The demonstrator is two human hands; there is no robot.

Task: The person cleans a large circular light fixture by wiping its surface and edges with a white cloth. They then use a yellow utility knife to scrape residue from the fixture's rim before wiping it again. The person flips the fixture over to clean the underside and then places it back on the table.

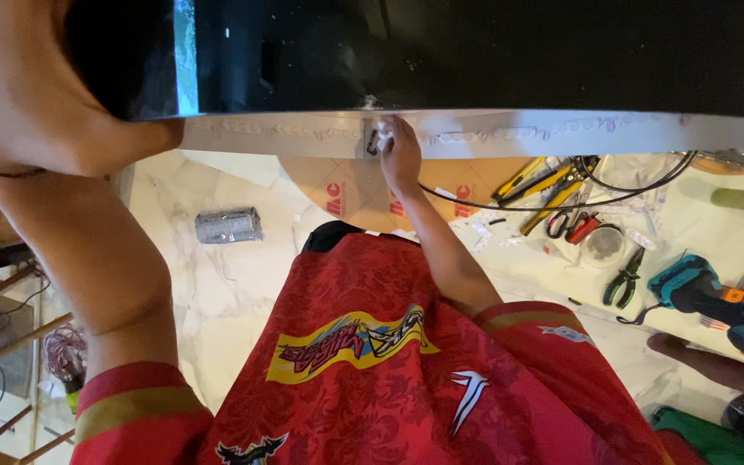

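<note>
A large black panel [475,52] with a pale, taped edge strip [561,133] lies across the top of the view. My right hand [400,153] reaches out to that strip, its fingers pinched on a small white piece [382,138] at the edge. My left forearm [122,138] runs to the panel's left end, and the hand itself is hidden behind the panel. My red printed shirt [372,370] fills the bottom of the view.
On the marble floor [217,284] lie a silver roll [228,226], a cardboard sheet [346,194], yellow tools [536,182], pliers [623,282], a teal cordless drill [708,297] and a black cable [510,207]. Another person's limb [716,368] shows at lower right. Wooden rails [10,344] stand left.
</note>
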